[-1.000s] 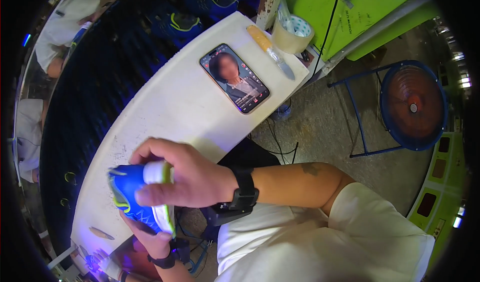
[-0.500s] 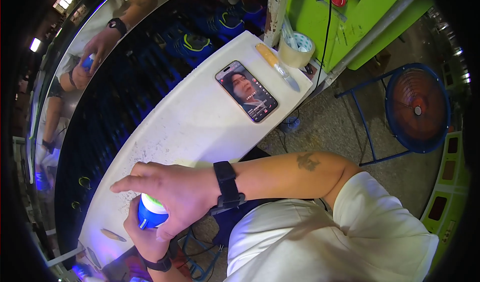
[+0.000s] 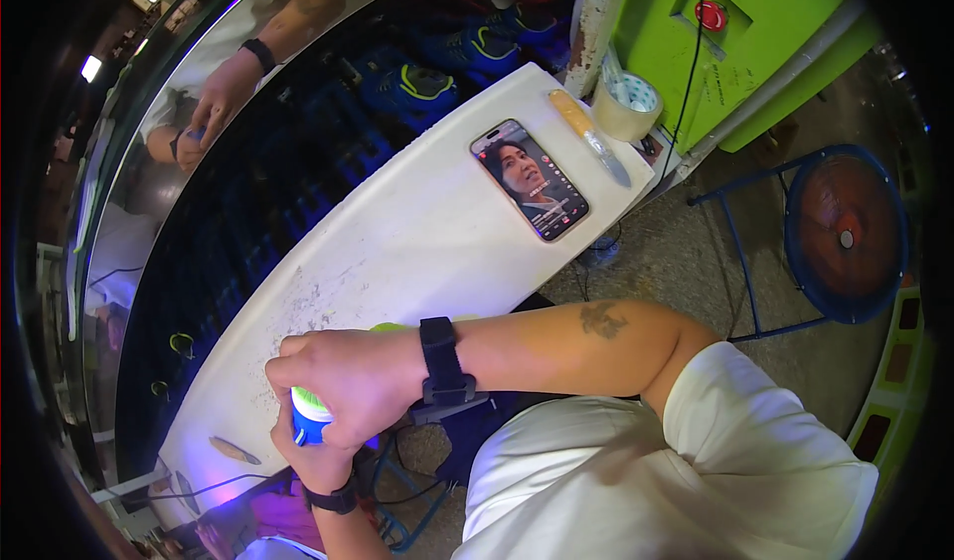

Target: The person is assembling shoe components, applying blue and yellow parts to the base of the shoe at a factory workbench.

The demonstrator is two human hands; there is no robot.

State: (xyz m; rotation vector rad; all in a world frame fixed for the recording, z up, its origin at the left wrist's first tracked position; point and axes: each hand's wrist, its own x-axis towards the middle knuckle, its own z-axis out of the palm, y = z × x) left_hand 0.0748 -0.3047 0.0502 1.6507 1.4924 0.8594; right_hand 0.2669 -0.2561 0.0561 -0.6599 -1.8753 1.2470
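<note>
Between my two hands is a mostly covered blue and lime-green shoe (image 3: 310,423); its visible part has a bright white band. My left hand (image 3: 316,463) cups it from below, fingers wrapped along its side. From above, my right hand (image 3: 348,386) bends over it, fingers curled at its upper edge; the fingertips are partly hidden. A dark band circles each wrist. Something lime-green (image 3: 396,327) peeks out behind my right wrist, its kind unclear. Both hands are over the near-left part of a white curved table (image 3: 397,227).
A phone (image 3: 530,180) and a yellow-handled knife (image 3: 588,135) lie on the table, near a tape roll (image 3: 628,105). A thin pointed piece (image 3: 235,450) lies near left. Beyond are blue shoes (image 3: 422,83), a green cabinet (image 3: 755,33) with a red button, and a fan (image 3: 845,232).
My view has shifted, so the table and phone appear further right. My right fingers, raised and stretched before, are now curled down closer onto the shoe. The lime-green piece behind my wrist shows more.
</note>
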